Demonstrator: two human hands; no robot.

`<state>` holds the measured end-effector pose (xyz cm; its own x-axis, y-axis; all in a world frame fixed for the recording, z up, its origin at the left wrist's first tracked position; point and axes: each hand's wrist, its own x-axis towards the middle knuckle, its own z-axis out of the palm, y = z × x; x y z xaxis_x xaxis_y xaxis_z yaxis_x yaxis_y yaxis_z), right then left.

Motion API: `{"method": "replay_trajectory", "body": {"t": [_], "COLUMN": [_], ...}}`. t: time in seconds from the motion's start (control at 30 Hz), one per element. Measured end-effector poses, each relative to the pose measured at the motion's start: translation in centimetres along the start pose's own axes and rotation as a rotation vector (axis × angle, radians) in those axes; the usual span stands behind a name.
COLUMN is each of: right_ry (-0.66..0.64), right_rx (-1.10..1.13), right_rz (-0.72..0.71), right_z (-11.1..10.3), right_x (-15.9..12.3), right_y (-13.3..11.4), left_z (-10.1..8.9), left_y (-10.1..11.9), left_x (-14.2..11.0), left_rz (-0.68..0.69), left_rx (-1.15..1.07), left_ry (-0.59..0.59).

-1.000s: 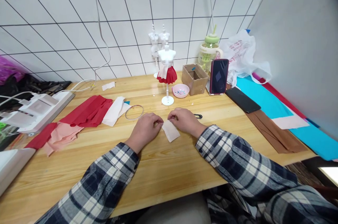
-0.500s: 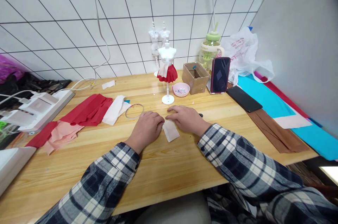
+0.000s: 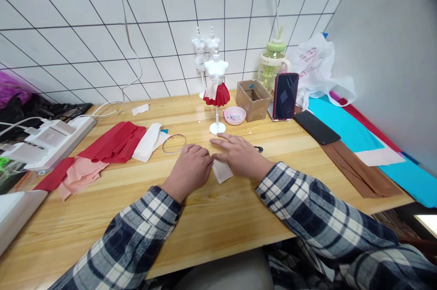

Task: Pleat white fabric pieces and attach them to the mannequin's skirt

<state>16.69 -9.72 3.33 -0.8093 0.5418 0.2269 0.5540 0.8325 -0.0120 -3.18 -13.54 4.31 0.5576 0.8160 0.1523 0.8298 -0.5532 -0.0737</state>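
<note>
A small pale cloth (image 3: 222,172) lies on the table (image 3: 205,231) between the hands, its upper edge hidden under the fingers and its lower end lying bare toward the person. The left hand (image 3: 191,167) is curled at the cloth's upper left corner; its fingertips are hidden, so I cannot tell whether it pinches the cloth or only presses it. The right hand (image 3: 241,155) has its fingers loosely spread, gripping nothing that shows, with its thumb reaching over the upper edge toward the left fingers. The step in hand looks like handling or smoothing that edge; the next move seems to call for light fingertips, with one hand steadying the cloth, since so thin a piece could easily slide or crease. A ring (image 3: 172,153) lies just beside the left hand, and a dark clip (image 3: 259,149) behind the right wrist. Beyond the hands stands a mannequin (image 3: 216,71) in a red skirt (image 3: 218,96), beside a pink bowl (image 3: 235,121) and a box (image 3: 259,107).
</note>
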Motion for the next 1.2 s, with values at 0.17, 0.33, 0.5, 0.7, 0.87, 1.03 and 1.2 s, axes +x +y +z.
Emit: {"method": "replay_trajectory", "body": {"t": [0.17,0.33,0.5,0.7,0.87,1.03,1.2], "right_ry": [-0.017,-0.042,-0.101,0.084,0.247,0.138,0.07], "right_rx": [0.017,0.12,0.267,0.451,0.424,0.356,0.323], "right_rz": [-0.011,0.075,0.158,0.289,0.236,0.189,0.181], "right_z": [0.2,-0.1,1.0,2.8,1.9,1.0,0.9], "right_x": [-0.4,-0.6,-0.5,-0.3,-0.1,0.0,-0.1], "right_y": [0.7,1.8,2.7,3.9,3.1,2.0,1.6], "left_z": [0.0,0.4,0.4,1.0,1.4,1.3,1.8], "left_y": [0.1,0.4,0.3,-1.0,-1.4,-1.2,-1.4], "left_x": [-0.1,-0.1,-0.2,-0.2,-0.2,-0.1,0.1], "left_rz": [0.012,0.008,0.0,-0.072,-0.099,-0.11,-0.13], "left_rx": [0.02,0.018,0.002,-0.183,-0.229,-0.241,-0.301], "left_ry": [-0.01,0.002,-0.003,0.018,0.045,0.04,0.052]}}
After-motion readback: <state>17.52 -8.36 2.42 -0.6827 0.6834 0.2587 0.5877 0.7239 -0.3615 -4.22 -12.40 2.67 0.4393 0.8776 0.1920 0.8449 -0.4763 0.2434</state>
